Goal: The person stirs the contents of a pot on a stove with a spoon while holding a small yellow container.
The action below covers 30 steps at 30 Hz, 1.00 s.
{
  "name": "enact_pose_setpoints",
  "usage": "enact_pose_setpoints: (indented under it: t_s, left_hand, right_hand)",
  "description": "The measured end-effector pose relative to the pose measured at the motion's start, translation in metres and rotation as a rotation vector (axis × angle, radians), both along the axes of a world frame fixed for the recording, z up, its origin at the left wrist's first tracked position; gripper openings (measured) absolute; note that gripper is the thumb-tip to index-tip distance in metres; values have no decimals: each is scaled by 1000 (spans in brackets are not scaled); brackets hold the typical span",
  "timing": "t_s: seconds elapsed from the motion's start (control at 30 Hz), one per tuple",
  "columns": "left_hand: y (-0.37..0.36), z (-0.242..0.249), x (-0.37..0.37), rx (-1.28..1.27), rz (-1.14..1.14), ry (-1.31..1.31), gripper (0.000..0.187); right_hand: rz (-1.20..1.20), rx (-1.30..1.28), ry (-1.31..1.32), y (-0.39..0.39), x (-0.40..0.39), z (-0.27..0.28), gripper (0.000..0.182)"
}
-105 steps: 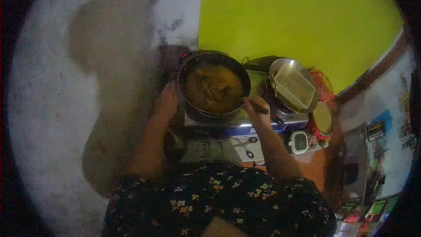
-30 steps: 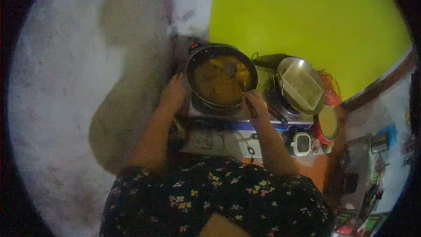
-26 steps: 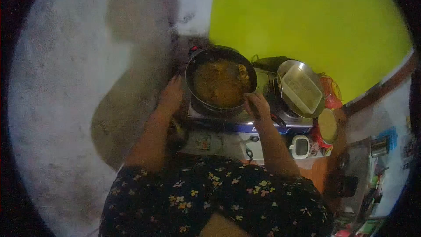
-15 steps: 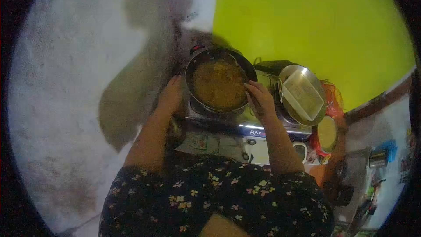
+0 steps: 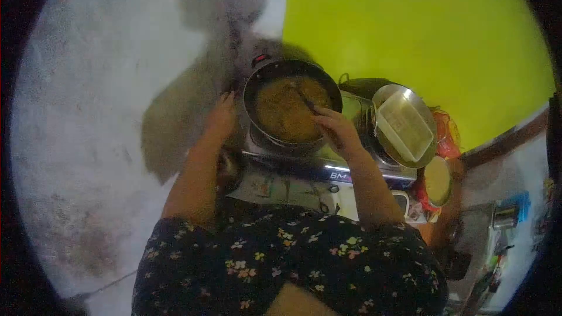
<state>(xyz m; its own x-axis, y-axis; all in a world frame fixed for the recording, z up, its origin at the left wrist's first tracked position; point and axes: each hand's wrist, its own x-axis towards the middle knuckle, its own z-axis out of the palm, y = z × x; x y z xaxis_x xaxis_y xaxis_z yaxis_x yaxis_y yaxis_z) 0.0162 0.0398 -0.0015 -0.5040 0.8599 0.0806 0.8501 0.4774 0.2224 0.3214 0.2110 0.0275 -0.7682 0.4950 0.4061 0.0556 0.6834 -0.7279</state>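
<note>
A dark round pan holding brownish-orange food sits on the left side of a gas stove. My right hand is over the pan's right edge, its fingers closed around the end of a dark utensil whose far end dips into the food. Left of the pan is my left hand, raised beside the rim near the wall. Its fingers are dim, and whether they touch anything cannot be made out.
On the stove's right side a metal pan holds a pale rectangular container. Right of it are a red plastic bag and a round yellowish item. Walls rise behind and to the left.
My right hand has moved left over the pan, and the dark utensil now shows more clearly, pointing at the food's middle. My left hand has shifted slightly left, away from the rim.
</note>
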Motion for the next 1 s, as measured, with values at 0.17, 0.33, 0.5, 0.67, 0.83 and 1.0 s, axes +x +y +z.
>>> enact_pose_setpoints:
  t_s: [0.17,0.33,0.5,0.67,0.83,1.0]
  left_hand:
    - [10,-1,-6,121,97,-212,50]
    - [19,-23,-21,152,73,-164,51]
    - [15,11,-4,72,127,-217,52]
    - [12,4,-5,94,115,-184,52]
    - [15,-16,-16,119,109,-171,52]
    - [13,1,-5,85,139,-168,52]
  right_hand:
    - [-93,-36,112,6,22,33,24]
    - [-122,-184,27,-2,31,59,26]
    - [102,210,197,13,6,19,33]
    - [66,150,9,14,2,9,33]
    - [44,162,136,8,6,28,30]
    - [-114,105,263,12,6,38,26]
